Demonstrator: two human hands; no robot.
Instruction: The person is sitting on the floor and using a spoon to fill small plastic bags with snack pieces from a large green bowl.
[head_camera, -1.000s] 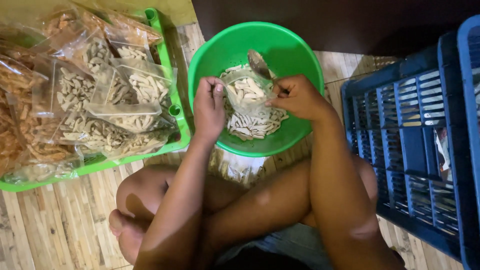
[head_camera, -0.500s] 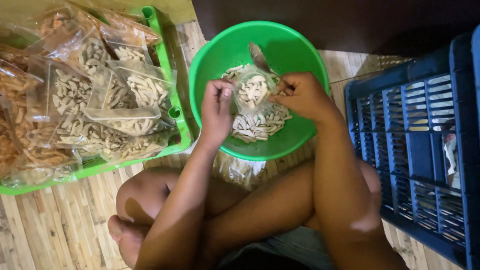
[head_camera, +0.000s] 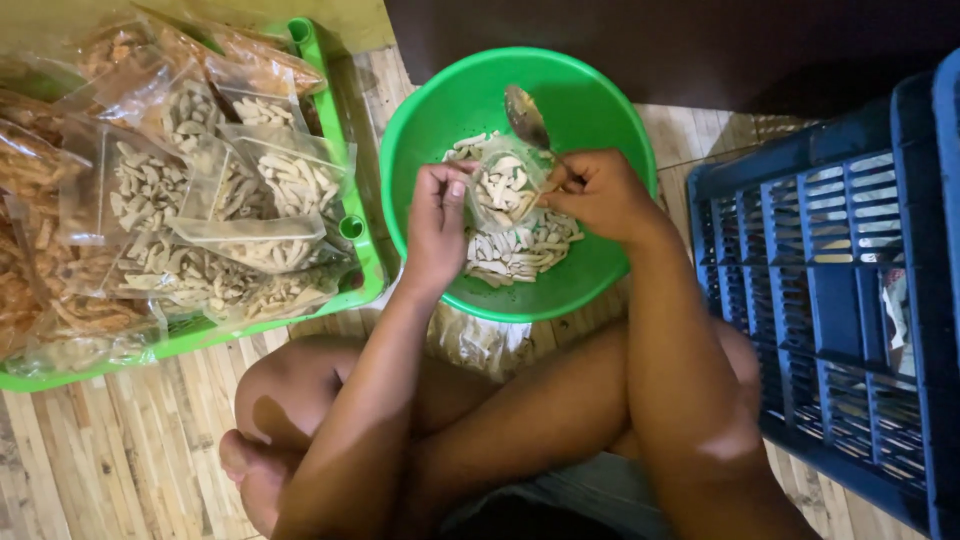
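A round green bowl (head_camera: 590, 110) sits on the floor in front of my crossed legs, holding pale stick-shaped snacks (head_camera: 520, 250). Over it my left hand (head_camera: 437, 222) pinches one edge of a small clear plastic bag (head_camera: 503, 185) partly filled with the same snacks. My right hand (head_camera: 597, 192) grips the bag's other edge and also holds a metal spoon (head_camera: 526, 117), whose bowl points toward the far rim.
A green tray (head_camera: 358, 225) at the left is piled with filled clear bags of pale and orange snacks. A blue plastic crate (head_camera: 840, 300) stands at the right. More clear plastic (head_camera: 480, 345) lies between bowl and legs on the wooden slat floor.
Both hands have stayed on the bag over the bowl, shifting only slightly; the bag's mouth is held a little wider.
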